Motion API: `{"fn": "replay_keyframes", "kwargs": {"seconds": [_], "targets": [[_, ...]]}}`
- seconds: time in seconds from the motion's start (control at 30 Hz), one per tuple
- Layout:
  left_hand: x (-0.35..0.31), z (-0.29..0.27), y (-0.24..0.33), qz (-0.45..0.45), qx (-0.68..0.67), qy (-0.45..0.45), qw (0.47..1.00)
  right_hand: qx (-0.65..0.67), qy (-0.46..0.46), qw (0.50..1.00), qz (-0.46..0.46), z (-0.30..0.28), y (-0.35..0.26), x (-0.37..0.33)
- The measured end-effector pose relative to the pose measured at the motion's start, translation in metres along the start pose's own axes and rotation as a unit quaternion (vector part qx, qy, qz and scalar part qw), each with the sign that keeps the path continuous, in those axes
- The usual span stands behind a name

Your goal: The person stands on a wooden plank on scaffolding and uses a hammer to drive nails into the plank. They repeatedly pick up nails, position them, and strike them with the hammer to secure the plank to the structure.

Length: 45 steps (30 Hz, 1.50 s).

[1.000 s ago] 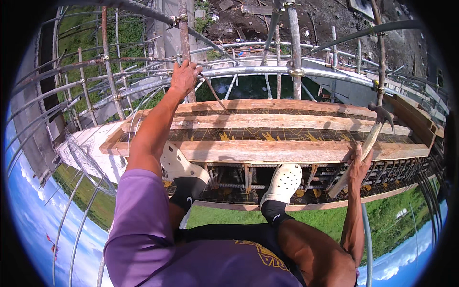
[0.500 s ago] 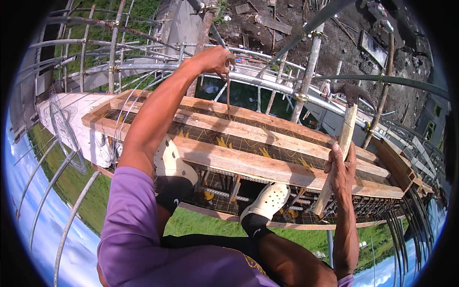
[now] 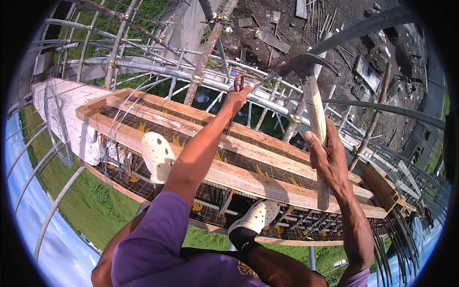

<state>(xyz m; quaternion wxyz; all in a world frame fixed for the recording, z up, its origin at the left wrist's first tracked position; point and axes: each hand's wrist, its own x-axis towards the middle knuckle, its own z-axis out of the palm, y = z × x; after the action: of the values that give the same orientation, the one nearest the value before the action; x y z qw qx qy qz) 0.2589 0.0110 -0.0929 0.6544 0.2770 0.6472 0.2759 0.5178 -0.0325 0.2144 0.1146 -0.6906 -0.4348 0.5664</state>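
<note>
Pale timbers [image 3: 267, 185] already lie lengthwise over the dark panel [image 3: 241, 162], but the rebar [image 3: 330, 222] on my near side shows uncovered, so that stretch looks unfinished to me. My left hand [image 3: 235, 99] is closed round a rusty bar [image 3: 242, 83] above the far timber; whether its foot touches, I cannot tell. My right hand [image 3: 330, 160] grips the hammer [image 3: 313, 103] by its handle, head up.

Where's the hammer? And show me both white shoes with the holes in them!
Hammer [image 3: 314, 105]: head view, on its wooden handle, between the metal head and the right hand [image 3: 331, 161].
Left white shoe [image 3: 157, 154]: head view, on its upper.
Right white shoe [image 3: 260, 214]: head view, on its upper.
</note>
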Motion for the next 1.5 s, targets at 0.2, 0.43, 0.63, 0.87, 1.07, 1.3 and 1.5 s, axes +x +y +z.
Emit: {"fn": "replay_keyframes", "kwargs": {"seconds": [0.2,0.43,0.63,0.87,1.07,1.3,1.5], "targets": [[0.000,-0.002,-0.004,0.036,0.037,-0.014,0.999,-0.044,0.116,0.967,-0.220,0.012,-0.068,0.056],[0.009,0.010,-0.009,0.015,0.083,-0.019,0.996,-0.263,-0.025,0.953,-0.147,0.057,-0.056,0.096],[0.003,0.015,-0.006,0.050,0.120,-0.054,0.990,-0.001,0.059,0.988,-0.142,-0.010,-0.089,0.097],[0.024,-0.006,-0.009,0.085,0.113,-0.028,0.990,-0.180,0.060,0.976,-0.105,0.041,-0.059,0.101],[0.031,-0.021,-0.010,0.010,0.113,-0.049,0.992,-0.208,-0.045,0.976,-0.038,0.018,-0.044,0.093],[0.015,-0.002,-0.010,0.045,0.124,-0.041,0.990,0.020,0.179,0.945,-0.274,-0.001,-0.109,0.115],[0.025,0.001,-0.017,0.032,0.145,0.023,0.989,-0.233,-0.021,0.972,-0.022,0.031,-0.043,0.102]]}}
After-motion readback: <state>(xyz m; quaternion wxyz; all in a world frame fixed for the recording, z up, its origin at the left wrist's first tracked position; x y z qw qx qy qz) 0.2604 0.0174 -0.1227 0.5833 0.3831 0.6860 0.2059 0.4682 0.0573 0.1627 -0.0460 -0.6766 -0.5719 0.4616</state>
